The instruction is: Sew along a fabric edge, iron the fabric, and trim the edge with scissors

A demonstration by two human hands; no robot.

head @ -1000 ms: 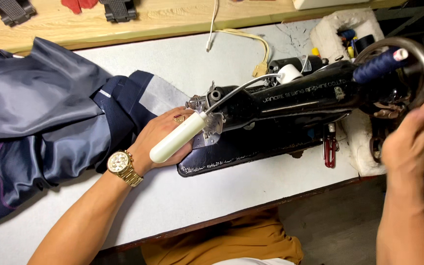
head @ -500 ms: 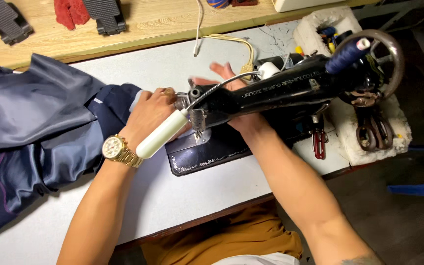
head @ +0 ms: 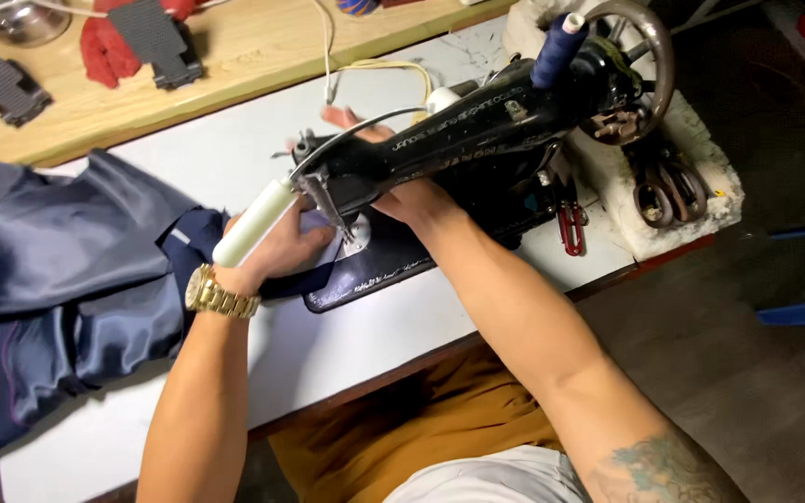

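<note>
1. We look down on a black cast-metal sewing machine (head: pixel 477 140) lying across a white table top (head: pixel 347 345), its spoked handwheel (head: pixel 640 56) at the right end and the needle end toward the left.
2. Our left hand (head: pixel 277 247) lies flat, fingers spread, on the dark navy satin-like garment (head: pixel 58 279). It presses the cloth's edge onto the machine's black bed plate (head: pixel 393 265) just beside the needle, which reads to us as steadying the cloth.
3. Our right hand (head: pixel 402 196) reaches under the machine's arm, behind the needle. A few fingertips (head: pixel 342 116) poke out on the far side. Whether it pinches cloth or just rests there we cannot tell (the arm hides the palm).
4. The bulk of the garment is heaped off to the left of the table, well apart from the needle, so only the worked edge lies under the machine.
5. A white cylindrical lamp tube (head: pixel 253 224) juts over the left wrist, aimed at the needle zone, and a gold metal wristwatch (head: pixel 221 296) sits on that wrist.
6. A dark blue thread spool (head: pixel 556 47) stands on top of the machine near the handwheel.
7. Containers now: a shallow white foam tray (head: pixel 701 168) at the right end holds dark-handled scissors (head: pixel 663 191). Small red snips (head: pixel 570 228) lie beside it on the table.
8. On the far wooden bench (head: pixel 235 56) lie red and grey work gloves (head: pixel 137 37).
</note>
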